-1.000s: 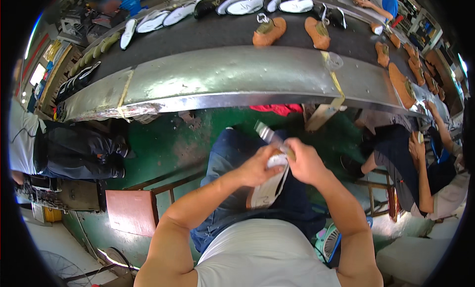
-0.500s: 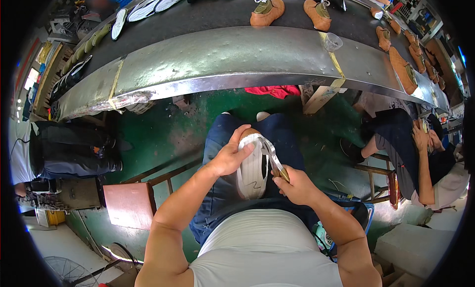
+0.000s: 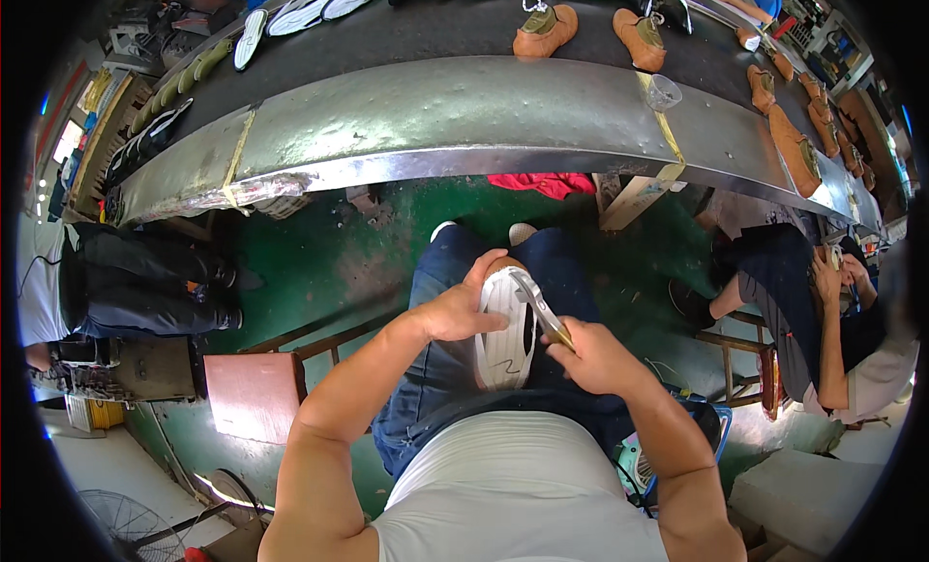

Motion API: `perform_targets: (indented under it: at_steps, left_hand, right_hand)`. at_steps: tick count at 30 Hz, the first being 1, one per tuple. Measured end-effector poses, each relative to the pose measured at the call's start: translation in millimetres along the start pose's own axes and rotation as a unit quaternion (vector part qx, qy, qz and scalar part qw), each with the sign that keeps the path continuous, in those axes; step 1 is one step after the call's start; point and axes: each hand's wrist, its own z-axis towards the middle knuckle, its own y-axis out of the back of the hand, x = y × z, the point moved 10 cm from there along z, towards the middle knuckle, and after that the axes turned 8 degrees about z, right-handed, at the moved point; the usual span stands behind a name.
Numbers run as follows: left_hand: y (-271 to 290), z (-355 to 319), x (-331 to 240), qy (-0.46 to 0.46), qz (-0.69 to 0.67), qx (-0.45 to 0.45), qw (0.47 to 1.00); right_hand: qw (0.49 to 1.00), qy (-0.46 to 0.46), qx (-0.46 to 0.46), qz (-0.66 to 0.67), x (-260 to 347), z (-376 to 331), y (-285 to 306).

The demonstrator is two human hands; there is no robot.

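A shoe [image 3: 499, 344] with its white sole turned up lies on my lap, its brown toe pointing away from me. My left hand [image 3: 455, 310] is wrapped round the toe end, fingers over the far side and thumb across the sole. In my right hand [image 3: 595, 357] are metal pliers [image 3: 540, 310] with a brass-coloured handle. Their head rests at the right edge of the sole near the toe; whether the jaws grip the edge I cannot make out.
Ahead stands a metal-edged workbench [image 3: 387, 102] with a dark belt carrying brown shoes [image 3: 547, 31] and white soles [image 3: 300, 13]. A clear cup [image 3: 664, 92] sits on its edge. A pink stool [image 3: 254, 395] stands left. Other people sit or stand at both sides.
The pliers' head has moved slightly up toward the toe. My left thumb has shifted lower across the sole. The whole view has tilted a little.
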Motion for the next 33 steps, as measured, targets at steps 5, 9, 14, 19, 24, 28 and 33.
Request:
perform_targets:
  at_steps: [5, 9, 14, 19, 24, 28, 33]
  left_hand:
    - [-9, 9, 4, 0.007, 0.029, -0.006, 1.000]
    - [1, 19, 9, 0.010, 0.035, -0.026, 0.999]
    - [0, 9, 18, 0.015, -0.005, 0.038, 0.999]
    - [-7, 10, 3, 0.013, -0.090, 0.093, 0.992]
    - [-10, 19, 16, 0.007, -0.143, 0.093, 0.985]
    - [-9, 7, 13, -0.009, -0.367, 0.079, 0.927]
    - [0, 7, 17, -0.050, -0.236, -0.056, 0.969]
  right_hand:
    - [0.999, -0.032, 0.012, 0.002, 1, 10, 13]
    - [0.866, -0.160, 0.087, 0.465, -20, 18, -24]
    - [0.910, -0.173, 0.062, 0.373, -46, 19, -23]
    - [0.974, 0.093, -0.053, -0.198, 16, 13, 20]
    - [0.995, -0.051, 0.063, -0.059, -8, 29, 12]
    - [0.978, -0.088, 0.058, 0.182, -32, 15, -10]
    - [0.939, -0.114, 0.050, 0.321, -36, 11, -19]
